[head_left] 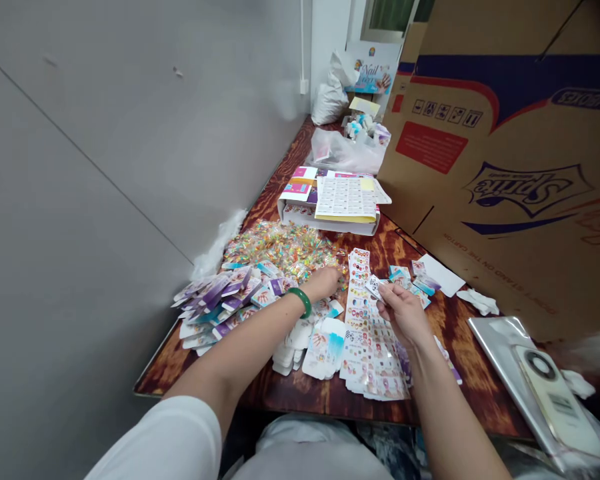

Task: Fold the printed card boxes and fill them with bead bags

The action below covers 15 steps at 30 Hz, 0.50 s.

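Note:
My left hand (323, 283), with a green bangle (301, 301) on the wrist, reaches into a heap of small colourful clear packets (280, 248); its fingers curl down among them and what they hold is hidden. My right hand (400, 310) pinches a small printed card (373, 285) above a long stack of nail sticker sheets (367, 340). White cardboard backing cards (320, 347) lie between my forearms. A pile of purple and white cards (225, 297) sits to the left.
An open white box of printed sheets (337, 200) stands behind the heap. Plastic bags (347, 150) lie further back. A large Sprite carton (510, 160) walls off the right. A phone (555, 397) rests on a silver sleeve at the right edge. A grey wall borders the wooden table (445, 393) on the left.

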Each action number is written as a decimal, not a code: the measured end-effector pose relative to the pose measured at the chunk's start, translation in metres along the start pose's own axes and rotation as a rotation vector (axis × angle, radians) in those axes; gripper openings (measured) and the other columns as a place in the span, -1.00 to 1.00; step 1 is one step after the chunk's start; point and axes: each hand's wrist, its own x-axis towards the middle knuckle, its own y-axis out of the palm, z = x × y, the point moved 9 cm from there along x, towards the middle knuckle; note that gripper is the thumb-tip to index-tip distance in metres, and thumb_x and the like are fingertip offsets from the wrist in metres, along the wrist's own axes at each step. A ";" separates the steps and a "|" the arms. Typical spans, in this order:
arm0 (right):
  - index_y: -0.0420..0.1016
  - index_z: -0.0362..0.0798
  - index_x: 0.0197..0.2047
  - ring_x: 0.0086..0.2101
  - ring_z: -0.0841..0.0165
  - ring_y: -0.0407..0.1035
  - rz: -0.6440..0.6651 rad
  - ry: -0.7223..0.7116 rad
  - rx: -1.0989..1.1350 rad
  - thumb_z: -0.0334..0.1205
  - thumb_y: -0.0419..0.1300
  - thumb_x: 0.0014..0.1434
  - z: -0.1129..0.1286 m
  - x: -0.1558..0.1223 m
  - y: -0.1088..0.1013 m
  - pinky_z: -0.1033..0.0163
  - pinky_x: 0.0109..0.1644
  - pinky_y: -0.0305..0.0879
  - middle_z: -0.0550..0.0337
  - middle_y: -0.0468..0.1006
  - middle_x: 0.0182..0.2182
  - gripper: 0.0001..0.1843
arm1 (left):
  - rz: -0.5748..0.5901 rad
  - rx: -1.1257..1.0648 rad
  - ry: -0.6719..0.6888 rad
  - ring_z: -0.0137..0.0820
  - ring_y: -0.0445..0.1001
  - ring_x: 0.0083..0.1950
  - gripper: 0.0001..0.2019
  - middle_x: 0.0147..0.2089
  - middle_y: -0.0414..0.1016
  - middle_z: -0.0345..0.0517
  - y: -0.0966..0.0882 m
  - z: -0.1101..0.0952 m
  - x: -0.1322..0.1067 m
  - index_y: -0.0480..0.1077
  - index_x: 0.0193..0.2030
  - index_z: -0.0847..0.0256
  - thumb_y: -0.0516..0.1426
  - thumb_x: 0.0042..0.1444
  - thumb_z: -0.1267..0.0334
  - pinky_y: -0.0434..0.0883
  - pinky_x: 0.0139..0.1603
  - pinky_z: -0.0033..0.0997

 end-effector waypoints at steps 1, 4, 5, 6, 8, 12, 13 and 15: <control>0.38 -0.11 -0.48 -0.70 0.56 0.07 -0.003 0.006 -0.003 -0.07 0.36 -0.21 -0.001 0.000 -0.002 0.43 -0.65 -0.08 0.32 0.32 -0.73 -0.66 | -0.011 -0.029 -0.017 -0.27 0.40 -0.19 -0.83 -0.28 0.46 0.03 -0.004 0.003 0.000 0.45 -0.35 0.27 0.05 0.08 0.30 0.28 -0.16 -0.37; 0.41 -0.12 -0.45 -0.71 0.56 0.06 -0.017 0.014 -0.003 -0.12 0.37 -0.26 -0.005 0.003 -0.005 0.42 -0.65 -0.10 0.34 0.30 -0.75 -0.67 | -0.009 -0.138 -0.039 -0.35 0.38 -0.36 -0.74 -0.40 0.43 -0.03 -0.018 0.008 -0.006 0.43 -0.38 0.29 -0.03 0.15 0.23 0.28 -0.31 -0.41; 0.40 -0.11 -0.46 -0.71 0.56 0.05 -0.031 0.010 0.002 -0.12 0.37 -0.26 -0.006 0.004 -0.006 0.41 -0.65 -0.12 0.35 0.28 -0.75 -0.68 | 0.011 -0.181 -0.036 -0.38 0.36 -0.41 -0.71 -0.43 0.42 -0.05 -0.023 0.007 -0.010 0.43 -0.37 0.30 -0.05 0.16 0.21 0.28 -0.36 -0.42; 0.39 -0.11 -0.48 -0.71 0.56 0.04 -0.049 0.005 0.005 -0.11 0.36 -0.26 -0.007 0.006 -0.008 0.41 -0.65 -0.14 0.36 0.26 -0.76 -0.68 | 0.037 -0.222 -0.029 -0.41 0.35 -0.44 -0.68 -0.45 0.42 -0.07 -0.027 0.005 -0.015 0.43 -0.37 0.31 -0.07 0.17 0.18 0.27 -0.39 -0.44; 0.38 -0.10 -0.51 -0.71 0.56 0.02 -0.085 -0.005 -0.021 -0.09 0.35 -0.26 -0.009 0.009 -0.008 0.41 -0.65 -0.16 0.38 0.23 -0.77 -0.68 | 0.115 -0.302 0.005 -0.45 0.34 -0.48 -0.64 -0.47 0.42 -0.10 -0.034 -0.006 -0.030 0.44 -0.36 0.32 -0.07 0.17 0.12 0.28 -0.44 -0.47; 0.40 -0.12 -0.55 -0.71 0.56 0.01 0.004 -0.005 -0.179 -0.07 0.33 -0.25 -0.014 0.010 0.015 0.39 -0.64 -0.13 0.38 0.21 -0.78 -0.70 | 0.453 -0.616 0.046 -0.51 0.33 -0.55 -0.64 -0.54 0.41 -0.15 -0.029 -0.040 -0.068 0.48 -0.34 0.29 0.08 0.06 0.00 0.26 -0.50 -0.51; 0.42 -0.12 -0.54 -0.71 0.55 0.03 0.053 0.004 -0.197 -0.07 0.33 -0.24 -0.015 0.008 0.024 0.39 -0.63 -0.10 0.38 0.23 -0.77 -0.71 | 0.518 -0.670 0.016 -0.52 0.32 -0.58 -0.65 -0.57 0.40 -0.17 -0.027 -0.046 -0.075 0.49 -0.37 0.28 0.11 0.02 -0.01 0.24 -0.53 -0.52; 0.45 -0.11 -0.48 -0.70 0.53 0.07 0.131 0.023 -0.194 -0.08 0.30 -0.20 -0.015 0.003 0.041 0.38 -0.63 -0.06 0.37 0.27 -0.75 -0.73 | 0.555 -0.711 -0.066 -0.52 0.31 -0.62 -0.67 -0.62 0.38 -0.20 -0.025 -0.049 -0.084 0.48 -0.44 0.28 0.15 -0.04 0.00 0.21 -0.57 -0.52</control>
